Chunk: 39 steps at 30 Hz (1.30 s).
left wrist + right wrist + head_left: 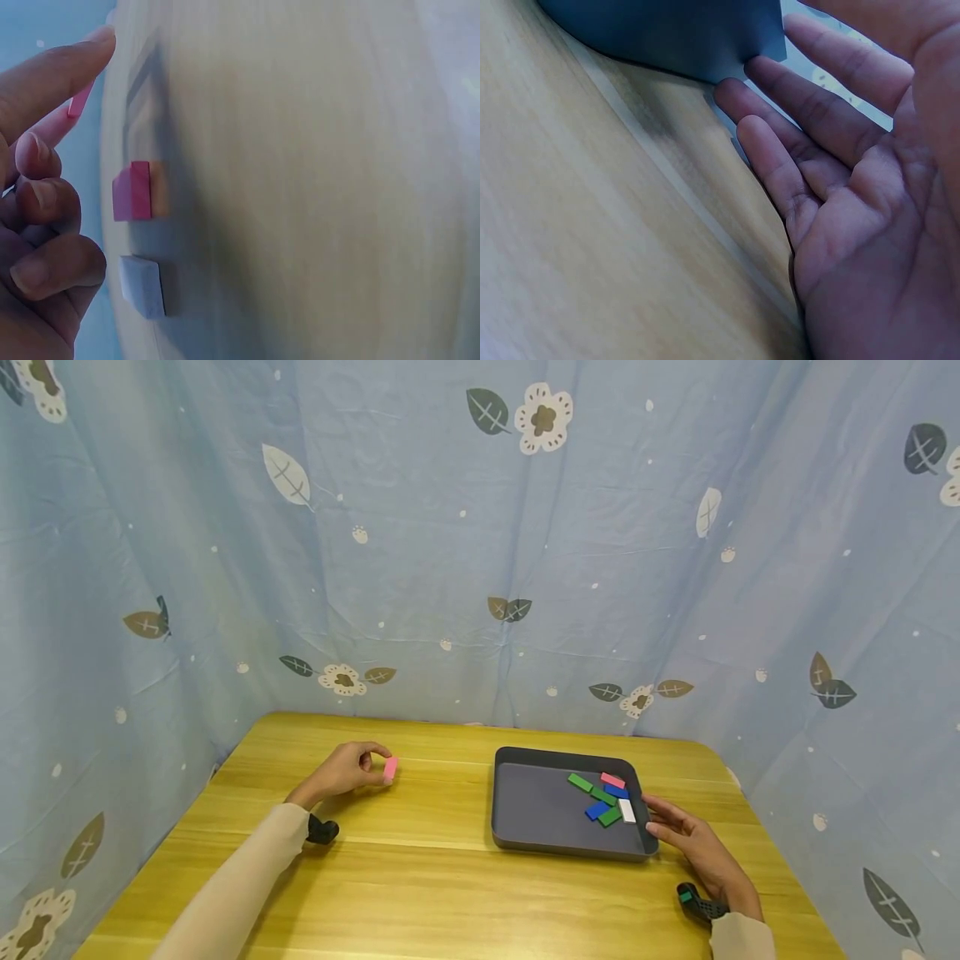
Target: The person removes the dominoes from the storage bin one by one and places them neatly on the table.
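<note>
My left hand (352, 770) pinches a small pink block (391, 767) between thumb and forefinger at the left of the table. In the left wrist view, a second pink block (133, 192) and a white block (142, 287) rest on the table beside the curled lower fingers; the hand hides both in the head view. Fingertips of my right hand (693, 842) touch the right side of a dark grey tray (536, 837), the fingers fairly straight. Several thin blocks lie in the tray's right half: green (580, 782), blue (597, 811), white (627, 811) and pink (612, 780).
The wooden table (420, 893) has yellow grain and rounded far corners. A blue curtain (420, 552) printed with leaves and flowers hangs behind it and along both sides. Bare tabletop lies between the left hand and the tray.
</note>
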Motion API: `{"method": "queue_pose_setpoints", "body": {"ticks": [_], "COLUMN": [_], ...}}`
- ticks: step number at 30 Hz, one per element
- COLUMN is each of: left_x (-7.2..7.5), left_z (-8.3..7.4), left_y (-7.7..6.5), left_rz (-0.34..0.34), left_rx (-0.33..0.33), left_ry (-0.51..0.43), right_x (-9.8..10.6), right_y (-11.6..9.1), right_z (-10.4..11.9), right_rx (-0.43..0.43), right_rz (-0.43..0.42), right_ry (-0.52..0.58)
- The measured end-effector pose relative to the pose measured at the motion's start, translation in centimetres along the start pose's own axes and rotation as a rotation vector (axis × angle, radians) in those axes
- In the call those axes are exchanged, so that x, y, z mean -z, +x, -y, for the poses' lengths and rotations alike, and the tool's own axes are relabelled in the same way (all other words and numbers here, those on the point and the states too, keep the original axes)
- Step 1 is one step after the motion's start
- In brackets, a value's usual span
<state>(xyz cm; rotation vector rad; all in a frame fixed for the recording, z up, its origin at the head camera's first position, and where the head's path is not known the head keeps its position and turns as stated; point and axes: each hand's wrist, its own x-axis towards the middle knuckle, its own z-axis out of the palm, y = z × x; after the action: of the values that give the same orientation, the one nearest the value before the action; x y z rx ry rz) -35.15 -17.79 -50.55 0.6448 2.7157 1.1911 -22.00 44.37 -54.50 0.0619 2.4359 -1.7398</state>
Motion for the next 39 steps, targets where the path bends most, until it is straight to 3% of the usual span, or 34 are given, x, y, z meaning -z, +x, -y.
{"method": "queue_pose_setpoints", "body": {"ticks": [14,22,35,39], "left_x": [0.2,0.4,0.7,0.9], "left_z": [0.9,1.0,0.9,0.6], "left_y": [0.0,0.1,0.2,0.3], "left_rz": [0.005,0.013,0.038,0.047], "left_rx": [-0.012,0.017,0.018,0.013], "left_ry": [0.090,0.138,0.152,0.111], "right_x": [0.0,0.0,-0.1,-0.1], "right_y": [0.0,0.0,0.0,0.1], "right_z": [-0.2,0.0,0.0,0.0], "right_rx": [0.006,0.001,-0.005,-0.006], "right_rz": [0.001,0.003,-0.005,-0.003], "right_ry": [0.014,0.026,0.028,0.033]}}
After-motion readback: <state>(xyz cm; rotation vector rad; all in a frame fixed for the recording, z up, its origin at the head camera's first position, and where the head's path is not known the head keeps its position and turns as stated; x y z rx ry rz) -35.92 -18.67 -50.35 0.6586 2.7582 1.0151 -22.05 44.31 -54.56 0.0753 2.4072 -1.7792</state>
